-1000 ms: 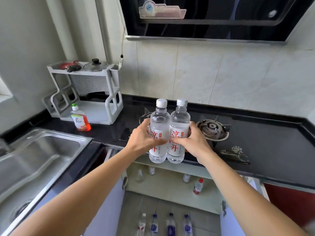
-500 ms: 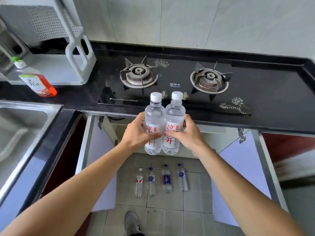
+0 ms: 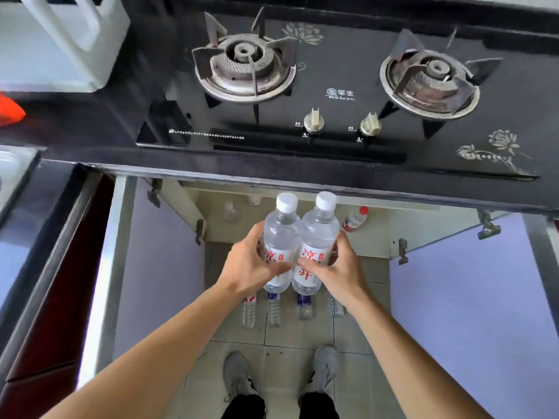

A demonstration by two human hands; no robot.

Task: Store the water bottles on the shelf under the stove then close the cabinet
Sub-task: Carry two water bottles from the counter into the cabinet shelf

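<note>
Two clear water bottles with white caps and red lettering stand upright side by side in front of the open cabinet under the stove. My left hand grips the left bottle. My right hand grips the right bottle. Behind them the pale shelf holds a red-capped bottle and a clear bottle. Several more bottles stand on the floor tiles, partly hidden by my hands.
Both cabinet doors hang open: the left door and the right door. The black stove top with two burners juts out above the shelf. My shoes stand on the tiled floor. A white rack sits at the upper left.
My view has tilted further down and closer to the counter. Both hands have lowered the two bottles from above the stove to the front of the open cabinet.
</note>
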